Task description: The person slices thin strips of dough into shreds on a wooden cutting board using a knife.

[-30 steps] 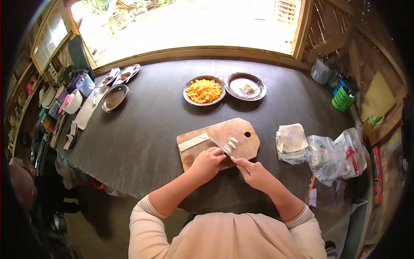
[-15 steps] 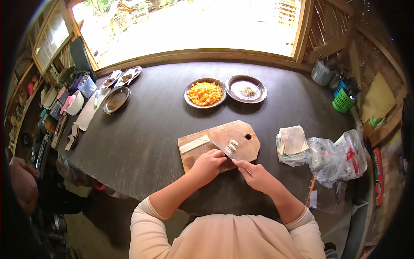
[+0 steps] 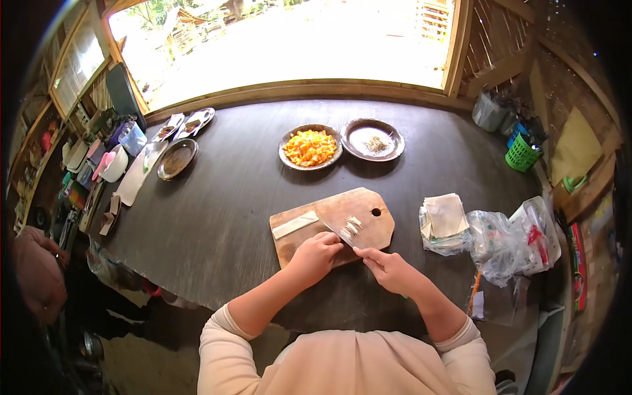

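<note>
Head view: in the lower middle of the frame I have the cutting board point(image 3: 372, 237), tilted a bit, its handle hole toward the right. Right hand point(image 3: 387, 270) is clenched around a knife point(image 3: 340, 235), the grip mostly hidden in the fist; blade points up-left, over the board. Left hand point(image 3: 317, 257) sits just beside the blade at the board's near side, fingers bent inward; can't tell from here whether they pinch anything. White strip point(image 3: 295, 224) lies flat on the board's left part; cut pale pieces point(image 3: 351, 227) are heaped loosely right of the blade.

Upper middle: plate point(image 3: 309, 168) of orange chunks point(image 3: 309, 148), and just beside it another plate point(image 3: 359, 133) with a small pale heap point(image 3: 376, 143). Right of frame: square sheets point(image 3: 446, 215), clear plastic bag point(image 3: 492, 238) next to them. Far left edge: another person point(image 3: 39, 273), partly in shadow.
</note>
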`<state>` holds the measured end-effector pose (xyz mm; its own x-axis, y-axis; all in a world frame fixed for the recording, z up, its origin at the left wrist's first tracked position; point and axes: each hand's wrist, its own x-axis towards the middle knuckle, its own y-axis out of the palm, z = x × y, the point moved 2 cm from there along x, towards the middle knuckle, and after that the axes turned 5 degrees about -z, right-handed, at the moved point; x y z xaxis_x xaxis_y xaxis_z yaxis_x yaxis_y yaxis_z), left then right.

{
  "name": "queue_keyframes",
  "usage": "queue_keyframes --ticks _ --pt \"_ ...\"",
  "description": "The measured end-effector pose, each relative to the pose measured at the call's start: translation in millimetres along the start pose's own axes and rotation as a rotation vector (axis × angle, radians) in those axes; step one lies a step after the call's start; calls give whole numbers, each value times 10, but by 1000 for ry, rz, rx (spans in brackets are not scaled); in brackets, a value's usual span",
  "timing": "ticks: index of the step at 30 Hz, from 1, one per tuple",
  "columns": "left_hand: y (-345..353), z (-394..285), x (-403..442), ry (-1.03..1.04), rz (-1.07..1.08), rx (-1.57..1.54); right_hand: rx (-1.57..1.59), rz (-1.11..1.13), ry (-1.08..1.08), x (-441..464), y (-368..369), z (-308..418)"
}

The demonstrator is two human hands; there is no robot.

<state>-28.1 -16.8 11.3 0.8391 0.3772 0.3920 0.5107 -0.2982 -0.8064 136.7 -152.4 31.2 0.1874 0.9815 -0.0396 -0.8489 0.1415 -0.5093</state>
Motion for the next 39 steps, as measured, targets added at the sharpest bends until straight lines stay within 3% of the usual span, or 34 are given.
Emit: queue_keyframes --ticks 4,10,16,21,30,33,39 --pt "2 14 -1 5 0 14 1 29 66 -47 -35 84" --pt "1 -2 7 23 -14 5 -21 -58 -97 2 68 -46" --pt "-17 0 3 -6 20 15 14 -4 10 -36 -7 -1" --pt "-18 -13 11 -9 -5 8 -5 -68 -98 14 61 -37" --pt "9 8 -14 0 -18 11 -6 -18 36 -68 -26 117" --pt "-2 24 2 5 -33 7 -4 -79 -75 -24 39 -34" --pt "-29 -10 1 6 -24 10 -13 -26 25 -40 -5 39"
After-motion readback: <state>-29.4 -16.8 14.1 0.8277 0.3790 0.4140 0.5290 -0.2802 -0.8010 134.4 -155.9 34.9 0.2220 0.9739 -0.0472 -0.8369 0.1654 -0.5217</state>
